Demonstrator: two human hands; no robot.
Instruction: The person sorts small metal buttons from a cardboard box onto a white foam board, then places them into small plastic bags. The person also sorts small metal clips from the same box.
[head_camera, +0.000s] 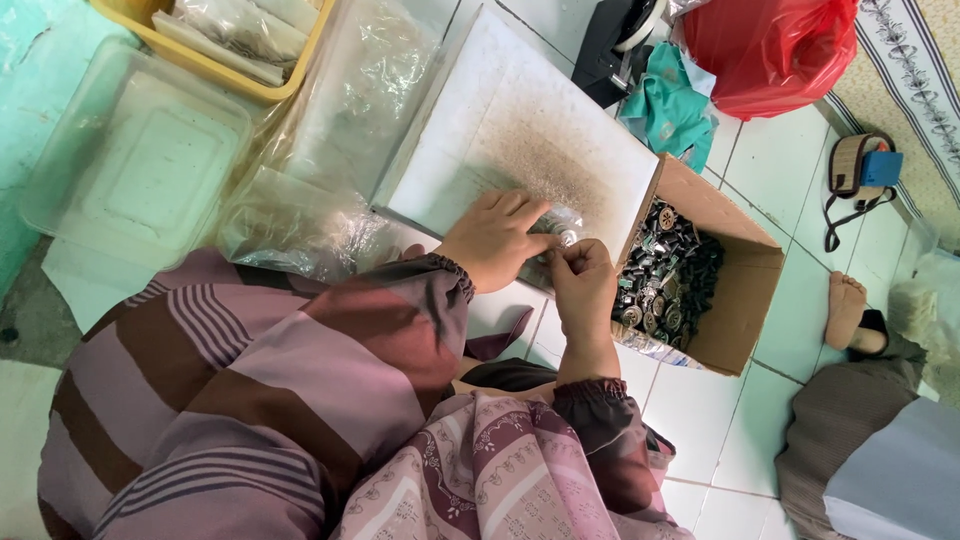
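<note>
On the pale tiled floor (770, 170), a person sits with a white flat board (520, 130) lying in front of the knees, and both hands meet at the near edge of this board. The left hand (497, 238) lies palm-down on the board, its fingers (520, 207) pressed together and curved over a small round silver metal piece (568, 237); it seems to steady the piece against the board. The right hand (583, 282) comes from the near side, and its fingers (572, 256) pinch the same piece from below, so the piece sits just between the fingertips of both hands, touching them.

Just to the right of the hands stands an open brown cardboard box (745, 300), tilted toward the person, full of small dark and silver metal parts (665, 275). I think it stands so close so that the right hand reaches it easily.

To the left lie crumpled clear plastic bags (330, 140) and a clear plastic tray (130, 150), and further away a yellow plastic basket (250, 85). At the far right there is a red plastic bag (770, 50), and the bare foot of another person (845, 305) rests on the floor.
</note>
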